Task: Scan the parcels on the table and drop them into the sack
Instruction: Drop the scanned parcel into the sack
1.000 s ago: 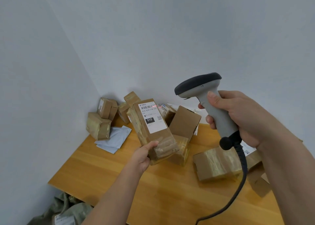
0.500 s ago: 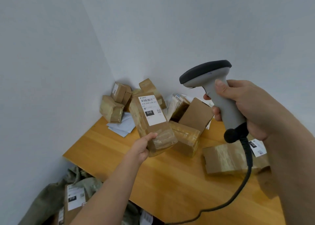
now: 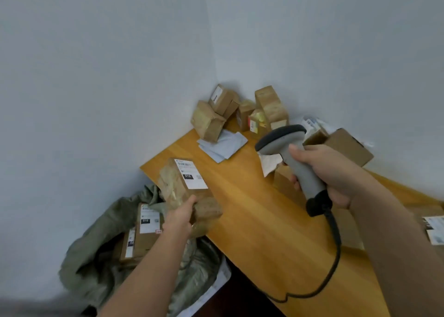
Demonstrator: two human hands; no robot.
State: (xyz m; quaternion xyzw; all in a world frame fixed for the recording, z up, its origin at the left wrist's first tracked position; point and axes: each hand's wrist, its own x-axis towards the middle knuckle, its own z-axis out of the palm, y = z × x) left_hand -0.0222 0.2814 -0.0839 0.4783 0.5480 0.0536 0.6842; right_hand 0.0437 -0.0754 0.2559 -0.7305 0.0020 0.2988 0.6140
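Observation:
My left hand [image 3: 179, 218] grips the near end of a long taped cardboard parcel [image 3: 182, 184] with a white label, held over the table's left corner just above the sack. The grey-green sack [image 3: 96, 249] lies open on the floor left of the table, with two labelled parcels [image 3: 146, 230] inside. My right hand [image 3: 329, 172] holds the grey barcode scanner [image 3: 288, 146] by its handle above the wooden table [image 3: 252, 211], its black cable hanging down.
A heap of brown parcels [image 3: 216, 114] and grey mailers [image 3: 221, 143] sits in the far corner against the walls. More boxes [image 3: 346, 146] lie behind and to the right of the scanner. Walls close in on the left and at the back.
My left hand has carried the labelled parcel left and down from mid-table to the table's corner above the sack. The view has swung left, bringing the sack into sight.

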